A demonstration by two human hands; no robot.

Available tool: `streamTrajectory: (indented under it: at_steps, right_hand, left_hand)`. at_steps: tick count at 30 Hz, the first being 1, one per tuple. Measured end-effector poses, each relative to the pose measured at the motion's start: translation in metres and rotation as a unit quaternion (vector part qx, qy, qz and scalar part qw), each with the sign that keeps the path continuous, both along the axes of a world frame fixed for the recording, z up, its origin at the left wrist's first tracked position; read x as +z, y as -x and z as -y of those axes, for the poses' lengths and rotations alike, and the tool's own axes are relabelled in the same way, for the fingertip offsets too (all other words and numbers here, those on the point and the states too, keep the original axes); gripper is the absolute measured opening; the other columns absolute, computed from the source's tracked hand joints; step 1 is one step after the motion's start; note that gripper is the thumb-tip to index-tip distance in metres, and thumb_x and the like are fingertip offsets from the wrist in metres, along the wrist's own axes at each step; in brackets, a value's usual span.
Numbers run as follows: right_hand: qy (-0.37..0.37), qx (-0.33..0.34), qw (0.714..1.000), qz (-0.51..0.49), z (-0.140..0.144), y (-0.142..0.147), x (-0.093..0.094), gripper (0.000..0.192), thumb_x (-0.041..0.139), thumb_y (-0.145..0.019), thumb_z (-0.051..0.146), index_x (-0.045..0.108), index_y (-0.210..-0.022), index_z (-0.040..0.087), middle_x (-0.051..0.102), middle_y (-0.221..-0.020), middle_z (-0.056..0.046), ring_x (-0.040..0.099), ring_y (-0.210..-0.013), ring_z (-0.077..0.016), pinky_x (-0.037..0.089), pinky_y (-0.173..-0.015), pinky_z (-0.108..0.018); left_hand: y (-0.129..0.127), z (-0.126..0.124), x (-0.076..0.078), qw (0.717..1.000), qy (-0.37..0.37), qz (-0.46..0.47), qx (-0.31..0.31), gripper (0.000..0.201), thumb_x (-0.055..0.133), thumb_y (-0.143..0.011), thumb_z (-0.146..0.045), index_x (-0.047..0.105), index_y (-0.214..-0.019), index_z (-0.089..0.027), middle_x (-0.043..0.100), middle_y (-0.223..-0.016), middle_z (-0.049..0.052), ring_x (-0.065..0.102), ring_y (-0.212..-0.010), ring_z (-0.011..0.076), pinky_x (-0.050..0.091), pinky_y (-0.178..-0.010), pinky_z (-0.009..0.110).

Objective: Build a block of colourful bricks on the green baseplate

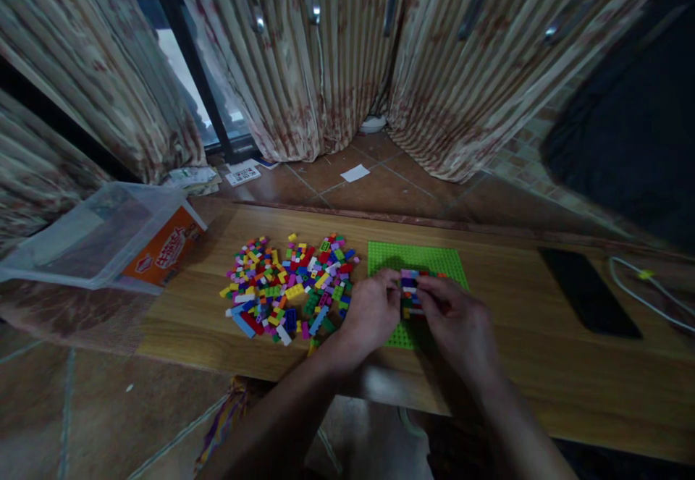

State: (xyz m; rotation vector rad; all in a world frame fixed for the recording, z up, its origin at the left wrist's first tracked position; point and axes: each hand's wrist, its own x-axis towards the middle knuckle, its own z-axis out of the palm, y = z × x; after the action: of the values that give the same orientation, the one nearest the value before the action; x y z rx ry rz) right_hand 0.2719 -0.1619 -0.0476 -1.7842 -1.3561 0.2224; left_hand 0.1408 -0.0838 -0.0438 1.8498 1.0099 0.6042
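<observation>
Brick pile (295, 292) on table (515, 277), left part; baseplate (380, 254) just right of pile. Brick stack (408, 282) between left hand (374, 308) and right hand (461, 321), over baseplate, contact unclear. Slab (589, 292) farther right on table, cable (612, 270) right of it. Bin (65, 266) left of pile, at table's left end. Behind table: floor (320, 183), paper sheet (355, 173) on it, curtains (347, 67) beyond.

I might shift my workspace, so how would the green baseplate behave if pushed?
The green baseplate looks thin and flat, so it's likely light and would probably slide rather than tip. The wooden table looks smooth, so resistance may be low.
</observation>
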Motion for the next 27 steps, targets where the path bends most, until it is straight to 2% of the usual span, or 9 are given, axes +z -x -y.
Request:
streamTrajectory:
  at_steps: [5, 11, 17, 27]
  right_hand:
    - [0.030, -0.058, 0.998, 0.012, -0.0031, -0.0055, -0.0032, 0.027, 0.062, -0.083, 0.042, 0.072, -0.096, 0.020, 0.071, -0.094, -0.008, 0.065, -0.084, -0.0236, 0.051, -0.077, -0.039]
    - [0.051, -0.059, 0.996, 0.037, -0.0063, -0.0067, -0.0042, 0.033, 0.065, -0.079, 0.048, 0.073, -0.095, 0.021, 0.068, -0.096, -0.009, 0.062, -0.093, -0.0271, 0.048, -0.083, -0.043]
    - [0.061, -0.060, 0.996, 0.032, -0.0078, -0.0064, -0.0034, 0.037, 0.064, -0.078, 0.053, 0.073, -0.094, 0.020, 0.068, -0.096, -0.009, 0.062, -0.091, -0.0264, 0.048, -0.080, -0.041]
    - [0.049, -0.053, 0.997, 0.020, -0.0092, -0.0055, -0.0031, 0.041, 0.064, -0.078, 0.058, 0.073, -0.091, 0.020, 0.068, -0.094, -0.009, 0.063, -0.087, -0.0253, 0.049, -0.078, -0.040]
  left_hand:
    - [0.0002, 0.0000, -0.0003, 1.000, -0.004, -0.005, 0.003, 0.027, 0.048, -0.086, -0.012, 0.065, -0.106, -0.019, 0.073, -0.090, 0.005, 0.069, -0.082, 0.0174, 0.053, -0.076, 0.027]
    - [0.0002, -0.0005, -0.0005, 1.000, -0.014, -0.009, -0.004, 0.027, 0.046, -0.086, -0.011, 0.065, -0.104, -0.018, 0.073, -0.085, 0.004, 0.068, -0.077, 0.0177, 0.052, -0.073, 0.028]
    - [0.0001, 0.0004, -0.0008, 1.000, -0.018, -0.005, 0.001, 0.025, 0.046, -0.086, -0.012, 0.066, -0.101, -0.019, 0.072, -0.083, 0.004, 0.067, -0.074, 0.0173, 0.052, -0.072, 0.028]
    - [0.0010, 0.0002, -0.0018, 1.000, -0.016, 0.001, -0.002, 0.032, 0.045, -0.085, -0.011, 0.065, -0.109, -0.018, 0.072, -0.083, 0.004, 0.068, -0.076, 0.0171, 0.053, -0.072, 0.027]
